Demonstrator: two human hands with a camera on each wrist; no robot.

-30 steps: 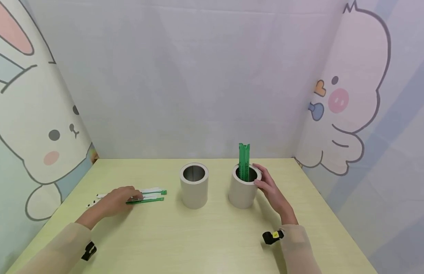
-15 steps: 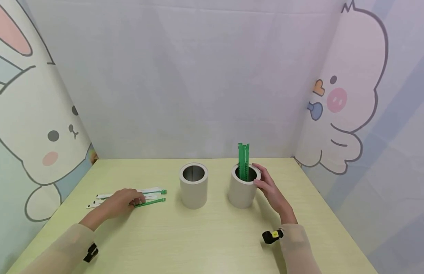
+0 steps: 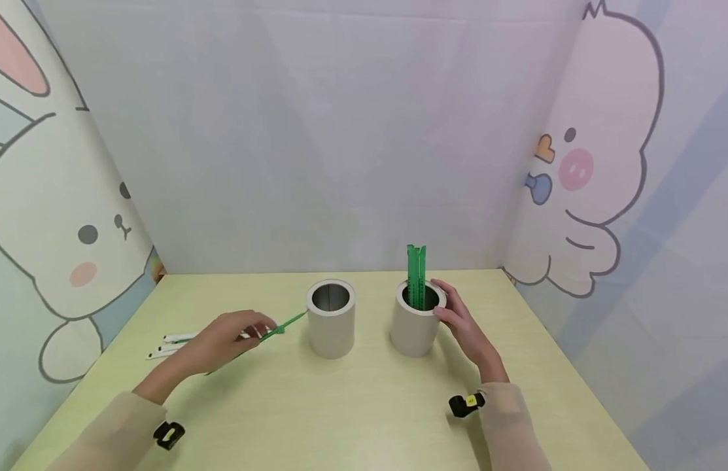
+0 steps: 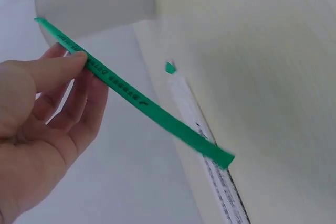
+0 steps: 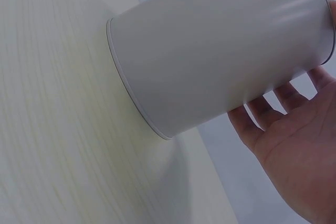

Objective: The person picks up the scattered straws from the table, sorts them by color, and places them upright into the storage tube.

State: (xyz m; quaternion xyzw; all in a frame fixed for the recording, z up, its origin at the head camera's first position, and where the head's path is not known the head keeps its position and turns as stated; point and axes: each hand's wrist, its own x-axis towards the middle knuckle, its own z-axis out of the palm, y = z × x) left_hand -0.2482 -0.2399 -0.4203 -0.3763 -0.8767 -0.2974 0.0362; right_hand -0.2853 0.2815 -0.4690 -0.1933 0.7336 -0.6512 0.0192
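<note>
My left hand (image 3: 227, 340) pinches a green wrapped straw (image 4: 168, 121) between thumb and fingers. Dark print runs along its wrapper, and its far end (image 3: 295, 318) reaches toward the left pale grey cylindrical holder (image 3: 331, 333), overlapping its rim in the head view. Below that hand lie white wrapped straws (image 4: 215, 182) and a green tip, partly hidden. My right hand (image 3: 466, 330) grips the right holder (image 3: 412, 335) from its right side, thumb near the rim. Several green wrapped straws (image 3: 416, 275) stand upright in that holder; the left one shows a bare inside.
Both holders stand upright side by side on the pale wooden table (image 3: 364, 412). A plain cloth backdrop (image 3: 316, 144) rises behind it, with printed cartoon panels at both sides. A black device (image 3: 169, 434) sits at my left sleeve, another (image 3: 466, 405) at my right.
My left hand has lifted a green straw off the pile and moved right and slightly away with it. The right hand keeps its grip on the right holder.
</note>
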